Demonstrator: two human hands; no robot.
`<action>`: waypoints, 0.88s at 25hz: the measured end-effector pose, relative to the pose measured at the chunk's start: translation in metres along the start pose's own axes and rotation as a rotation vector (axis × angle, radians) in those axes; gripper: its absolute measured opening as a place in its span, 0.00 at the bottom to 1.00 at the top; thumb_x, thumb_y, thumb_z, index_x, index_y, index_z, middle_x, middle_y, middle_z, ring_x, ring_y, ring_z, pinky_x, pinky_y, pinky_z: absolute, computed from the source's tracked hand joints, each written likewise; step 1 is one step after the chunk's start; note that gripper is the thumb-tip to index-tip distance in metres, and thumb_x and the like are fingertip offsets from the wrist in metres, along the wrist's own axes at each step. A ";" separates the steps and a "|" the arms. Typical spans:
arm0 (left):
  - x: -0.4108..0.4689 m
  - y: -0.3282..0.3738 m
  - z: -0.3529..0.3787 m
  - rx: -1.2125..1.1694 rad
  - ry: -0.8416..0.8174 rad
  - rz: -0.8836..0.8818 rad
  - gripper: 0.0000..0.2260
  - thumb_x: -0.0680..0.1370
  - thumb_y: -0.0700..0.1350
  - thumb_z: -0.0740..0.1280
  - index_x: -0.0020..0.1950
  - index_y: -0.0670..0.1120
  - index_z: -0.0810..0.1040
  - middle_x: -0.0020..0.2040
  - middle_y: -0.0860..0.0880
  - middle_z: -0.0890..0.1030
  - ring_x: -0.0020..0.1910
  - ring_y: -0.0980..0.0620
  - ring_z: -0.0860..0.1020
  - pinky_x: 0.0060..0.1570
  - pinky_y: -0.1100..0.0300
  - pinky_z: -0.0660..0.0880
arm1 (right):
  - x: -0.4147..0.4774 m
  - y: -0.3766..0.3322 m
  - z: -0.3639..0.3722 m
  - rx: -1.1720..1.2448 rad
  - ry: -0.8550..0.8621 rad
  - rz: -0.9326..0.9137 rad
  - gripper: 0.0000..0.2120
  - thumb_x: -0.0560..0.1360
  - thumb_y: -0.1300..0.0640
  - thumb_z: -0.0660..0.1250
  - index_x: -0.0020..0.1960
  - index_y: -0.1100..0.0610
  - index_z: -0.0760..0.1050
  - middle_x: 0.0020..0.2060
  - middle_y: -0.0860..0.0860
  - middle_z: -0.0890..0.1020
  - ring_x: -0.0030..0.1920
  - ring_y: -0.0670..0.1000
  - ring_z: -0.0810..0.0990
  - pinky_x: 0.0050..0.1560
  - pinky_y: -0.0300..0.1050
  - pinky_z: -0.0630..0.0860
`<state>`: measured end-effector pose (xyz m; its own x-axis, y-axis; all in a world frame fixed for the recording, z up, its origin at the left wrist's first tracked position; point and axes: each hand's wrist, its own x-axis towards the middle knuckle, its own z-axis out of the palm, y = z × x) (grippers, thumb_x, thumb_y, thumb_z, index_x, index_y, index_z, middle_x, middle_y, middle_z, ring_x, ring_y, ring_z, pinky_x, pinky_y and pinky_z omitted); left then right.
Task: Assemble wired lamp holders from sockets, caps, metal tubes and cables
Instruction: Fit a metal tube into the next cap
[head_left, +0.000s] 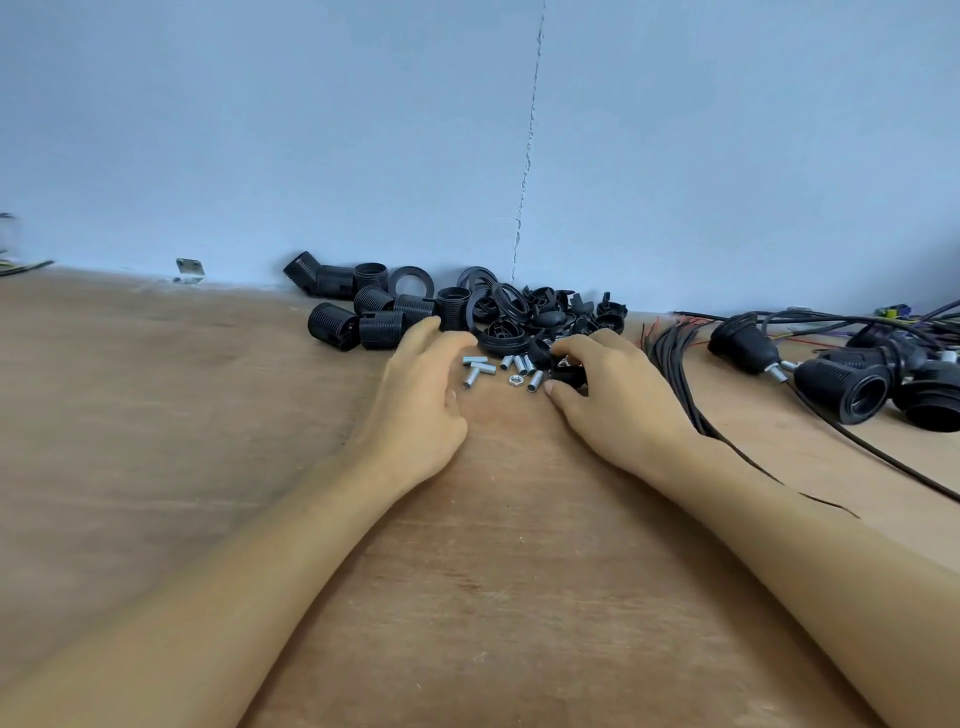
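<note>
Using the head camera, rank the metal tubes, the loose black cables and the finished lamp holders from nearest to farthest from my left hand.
1. Metal tubes, just right of the left hand.
2. Loose black cables, beyond the right hand.
3. Finished lamp holders, far right.

A: Table (208, 441) layout?
B: Sockets (363, 314) at the far edge, left of centre, against the wall (311, 156). Caps and rings (519, 312) piled just right of them, touching.
A: Tubes?
B: Metal tubes (521, 364) scattered on the near side of that pile, a nut (518, 381) among them. Left hand (421, 395) just left of them. Right hand (608, 395) just right, small part (566, 372) pinched in it.
A: Cables?
B: Cable bundle (675, 358) right of the right hand, passing under the forearm. Lamp holders (841, 384) further right. Bracket (189, 271) far left, at the wall.
</note>
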<state>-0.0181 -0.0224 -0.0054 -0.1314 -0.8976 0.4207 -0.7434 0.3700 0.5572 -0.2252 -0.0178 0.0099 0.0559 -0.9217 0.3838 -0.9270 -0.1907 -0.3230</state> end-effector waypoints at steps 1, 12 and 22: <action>0.000 -0.001 0.001 0.015 0.048 -0.003 0.20 0.76 0.31 0.68 0.64 0.50 0.78 0.66 0.51 0.72 0.66 0.50 0.71 0.56 0.74 0.62 | 0.000 -0.003 0.003 -0.022 0.017 0.000 0.21 0.78 0.49 0.68 0.70 0.50 0.73 0.61 0.51 0.76 0.65 0.55 0.73 0.62 0.50 0.73; 0.001 0.003 0.004 0.182 -0.216 0.250 0.14 0.83 0.49 0.62 0.67 0.57 0.78 0.68 0.61 0.77 0.72 0.54 0.69 0.65 0.49 0.66 | 0.006 -0.018 0.016 -0.105 0.124 -0.009 0.21 0.75 0.41 0.68 0.65 0.47 0.75 0.57 0.50 0.77 0.63 0.55 0.72 0.61 0.52 0.68; 0.003 -0.004 0.009 0.082 -0.027 0.164 0.08 0.79 0.46 0.69 0.56 0.49 0.83 0.53 0.54 0.81 0.58 0.52 0.73 0.58 0.59 0.69 | 0.026 -0.024 0.020 -0.042 0.157 -0.011 0.19 0.76 0.46 0.69 0.66 0.47 0.76 0.57 0.51 0.75 0.62 0.55 0.71 0.61 0.52 0.67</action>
<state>-0.0211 -0.0287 -0.0131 -0.2718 -0.8332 0.4816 -0.7614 0.4922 0.4219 -0.1946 -0.0442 0.0106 0.0102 -0.8552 0.5182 -0.9415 -0.1829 -0.2832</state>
